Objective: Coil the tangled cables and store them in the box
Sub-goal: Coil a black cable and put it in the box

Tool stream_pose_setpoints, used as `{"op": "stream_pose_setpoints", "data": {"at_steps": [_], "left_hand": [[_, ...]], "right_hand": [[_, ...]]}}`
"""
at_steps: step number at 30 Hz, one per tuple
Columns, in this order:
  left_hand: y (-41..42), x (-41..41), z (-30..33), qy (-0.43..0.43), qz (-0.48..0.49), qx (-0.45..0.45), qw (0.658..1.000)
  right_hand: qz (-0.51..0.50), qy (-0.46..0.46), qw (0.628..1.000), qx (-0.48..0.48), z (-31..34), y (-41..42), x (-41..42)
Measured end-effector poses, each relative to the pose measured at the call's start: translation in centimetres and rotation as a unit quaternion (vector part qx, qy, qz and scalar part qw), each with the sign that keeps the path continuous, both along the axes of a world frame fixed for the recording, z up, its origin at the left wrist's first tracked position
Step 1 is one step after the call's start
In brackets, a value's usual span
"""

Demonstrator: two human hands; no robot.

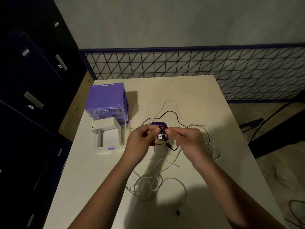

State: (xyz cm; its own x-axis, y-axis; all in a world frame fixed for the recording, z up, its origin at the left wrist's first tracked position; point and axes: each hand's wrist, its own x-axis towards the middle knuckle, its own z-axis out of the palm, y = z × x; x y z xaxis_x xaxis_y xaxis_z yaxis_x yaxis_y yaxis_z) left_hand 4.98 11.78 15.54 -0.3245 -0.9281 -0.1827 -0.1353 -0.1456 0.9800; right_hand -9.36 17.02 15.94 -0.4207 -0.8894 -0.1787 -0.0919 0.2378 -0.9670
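Here we see left hand and right hand raised over table, fingers of both pinched on purple cable coil between them. Black cable loops behind. White cables lie tangled nearer us. Open box left of hands.

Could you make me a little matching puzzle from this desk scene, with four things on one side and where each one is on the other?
Things:
1. purple coiled cable
2. open white box
3. purple drawer unit
4. loose white cable bundle

Places:
A. far left of the table
B. near edge, below the hands
C. pinched between both hands
D. just in front of the drawers

Pairs: 1-C, 2-D, 3-A, 4-B
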Motion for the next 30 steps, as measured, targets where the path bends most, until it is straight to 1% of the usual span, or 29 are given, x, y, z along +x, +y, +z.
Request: {"op": "stream_pose_setpoints", "data": {"at_steps": [5,7,11,13,17,19,26,30], "left_hand": [[0.0,-0.5,-0.3,0.008,0.030,-0.002,1.000],[0.0,-0.5,-0.2,0.013,0.020,-0.010,1.000],[-0.3,-0.1,-0.3,-0.005,-0.023,-0.024,0.999],[-0.4,0.2,-0.4,-0.011,-0.037,-0.013,0.999],[-0.5,0.6,0.0,-0.009,-0.062,0.039,0.997],[-0.6,0.7,0.1,-0.015,-0.069,0.048,0.996],[-0.6,0.6,-0.2,-0.002,0.004,0.028,1.000],[-0.6,0.8,-0.3,0.025,0.033,0.046,0.998]], "right_hand": [[0.003,-0.001,1.000,-0.006,0.0,-0.3,-0.1],[0.000,-0.006,1.000,-0.008,0.0,-0.4,-0.1],[-0.004,-0.005,1.000,-0.015,0.2,-0.5,-0.2],[0.000,0.000,1.000,-0.015,0.0,-0.5,-0.4],[0.013,0.020,1.000,-0.020,-0.2,-0.6,-0.8],[0.023,0.034,0.999,-0.021,-0.2,-0.6,-1.0],[0.077,0.036,0.996,-0.031,-1.6,-1.0,-1.5],[0.069,0.060,0.995,-0.043,-2.8,-0.7,-1.6]]}}
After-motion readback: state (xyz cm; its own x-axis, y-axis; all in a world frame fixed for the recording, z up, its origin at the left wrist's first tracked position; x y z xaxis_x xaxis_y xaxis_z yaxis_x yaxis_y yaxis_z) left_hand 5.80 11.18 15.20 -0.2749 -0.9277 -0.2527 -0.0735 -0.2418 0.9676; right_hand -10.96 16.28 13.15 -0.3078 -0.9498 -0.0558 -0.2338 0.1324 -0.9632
